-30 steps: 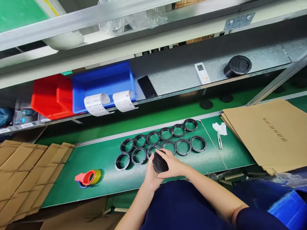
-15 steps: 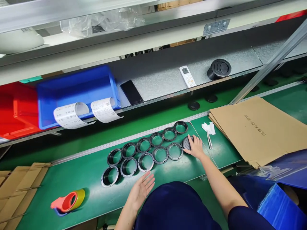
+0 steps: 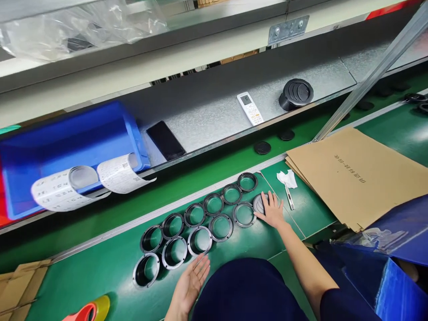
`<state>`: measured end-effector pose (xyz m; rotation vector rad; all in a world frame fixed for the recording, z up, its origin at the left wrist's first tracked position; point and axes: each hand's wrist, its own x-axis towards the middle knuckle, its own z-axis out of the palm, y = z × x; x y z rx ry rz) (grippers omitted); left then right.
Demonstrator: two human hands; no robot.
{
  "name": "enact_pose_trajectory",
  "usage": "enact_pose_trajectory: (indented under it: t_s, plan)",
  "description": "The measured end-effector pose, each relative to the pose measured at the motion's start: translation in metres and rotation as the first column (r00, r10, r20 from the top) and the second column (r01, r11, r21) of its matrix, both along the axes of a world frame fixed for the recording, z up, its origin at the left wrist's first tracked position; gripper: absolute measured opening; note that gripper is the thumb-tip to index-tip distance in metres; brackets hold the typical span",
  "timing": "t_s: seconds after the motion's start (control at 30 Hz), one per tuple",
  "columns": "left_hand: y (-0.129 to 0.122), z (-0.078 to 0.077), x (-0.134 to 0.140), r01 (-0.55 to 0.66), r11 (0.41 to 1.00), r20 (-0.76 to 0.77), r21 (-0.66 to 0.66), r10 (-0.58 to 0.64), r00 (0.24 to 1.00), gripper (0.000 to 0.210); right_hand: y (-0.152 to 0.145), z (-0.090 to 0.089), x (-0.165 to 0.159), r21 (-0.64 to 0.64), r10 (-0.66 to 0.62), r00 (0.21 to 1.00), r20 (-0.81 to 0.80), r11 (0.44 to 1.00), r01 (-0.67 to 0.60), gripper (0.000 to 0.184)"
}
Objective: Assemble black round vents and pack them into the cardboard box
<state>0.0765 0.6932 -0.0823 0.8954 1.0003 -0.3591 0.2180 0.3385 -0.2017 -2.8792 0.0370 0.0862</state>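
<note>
My right hand (image 3: 273, 214) is at the right end of the front row, with its thumb and index finger around a black round air vent (image 3: 258, 203) with curved slats. The hand covers the vent's right part; the other fingers are spread. My left hand (image 3: 194, 278) is palm up with its fingers stretched out and nothing in it. It is just in front of a black ring (image 3: 199, 228) in the front row. Several more black rings, such as the one at the back right (image 3: 247, 174), stand in two slanting rows on the green table (image 3: 110, 263).
Flat cardboard (image 3: 364, 178), a utility knife (image 3: 289, 198) and white tissue (image 3: 286, 178) lie right. The shelf above holds a blue bin (image 3: 67, 147), label rolls (image 3: 63, 196), a phone (image 3: 166, 140), a remote (image 3: 250, 109) and another vent (image 3: 296, 94). A tape dispenser (image 3: 90, 310) sits front left.
The view has shifted, so the bin, tape dispenser and rings appear farther left and mostly lower. My right hand stays at the vent, and my left hand stays open near the front row.
</note>
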Motion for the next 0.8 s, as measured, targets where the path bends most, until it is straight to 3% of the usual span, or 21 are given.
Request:
enact_pose_trajectory:
  t_s: [0.13, 0.2, 0.23, 0.3, 0.37, 0.4, 0.47, 0.5, 0.53, 0.6, 0.73, 0.8]
  plan:
    - [0.006, -0.005, 0.012, 0.073, 0.997, -0.014, 0.030, -0.073, 0.997, 0.029, -0.002, 0.033, 0.026, 0.024, -0.090, 0.981, 0.172, 0.996, 0.088, 0.069]
    - [-0.002, -0.007, 0.022, 0.208, 0.963, 0.035, 0.168, -0.217, 0.976, 0.030, 0.000, 0.043, 0.037, 0.050, -0.136, 0.959, 0.247, 0.991, 0.127, 0.064]
    - [-0.010, -0.008, 0.029, 0.308, 0.906, 0.071, 0.291, -0.341, 0.937, 0.031, 0.001, 0.044, 0.040, 0.055, -0.143, 0.956, 0.256, 0.990, 0.134, 0.062]
    - [-0.036, -0.011, 0.050, 0.457, 0.719, 0.134, 0.523, -0.600, 0.789, 0.033, 0.005, 0.036, 0.041, 0.051, -0.127, 0.965, 0.230, 0.992, 0.119, 0.057]
    - [-0.068, -0.019, 0.076, 0.532, 0.518, 0.190, 0.670, -0.812, 0.552, 0.036, 0.009, 0.020, 0.037, 0.038, -0.106, 0.978, 0.179, 0.994, 0.101, 0.054]
    - [-0.084, -0.024, 0.089, 0.551, 0.407, 0.204, 0.729, -0.897, 0.392, 0.041, 0.010, 0.011, 0.034, 0.031, -0.105, 0.982, 0.156, 0.994, 0.101, 0.053]
    - [-0.108, -0.036, 0.111, 0.537, 0.167, 0.149, 0.827, -0.986, 0.077, 0.055, 0.010, -0.002, 0.029, 0.023, -0.109, 0.986, 0.126, 0.994, 0.107, 0.052]
    - [-0.115, -0.042, 0.118, 0.506, 0.048, 0.080, 0.861, -0.996, -0.041, 0.060, 0.009, -0.004, 0.028, 0.024, -0.110, 0.987, 0.116, 0.994, 0.108, 0.052]
    - [-0.118, -0.049, 0.123, 0.480, -0.042, 0.011, 0.877, -0.994, -0.108, 0.062, 0.007, -0.004, 0.028, 0.029, -0.114, 0.988, 0.106, 0.993, 0.112, 0.051]
    - [-0.115, -0.061, 0.126, 0.444, -0.143, -0.085, 0.885, -0.985, -0.150, 0.059, 0.004, 0.007, 0.032, 0.051, -0.145, 0.984, 0.102, 0.989, 0.140, 0.051]
    - [-0.096, -0.070, 0.121, 0.449, -0.175, -0.116, 0.876, -0.981, -0.157, 0.058, 0.000, 0.035, 0.040, 0.108, -0.279, 0.932, 0.232, 0.959, 0.260, 0.062]
    - [-0.093, -0.068, 0.119, 0.446, -0.208, -0.144, 0.870, -0.974, -0.174, 0.059, 0.003, 0.035, 0.038, 0.125, -0.300, 0.917, 0.262, 0.953, 0.276, 0.066]
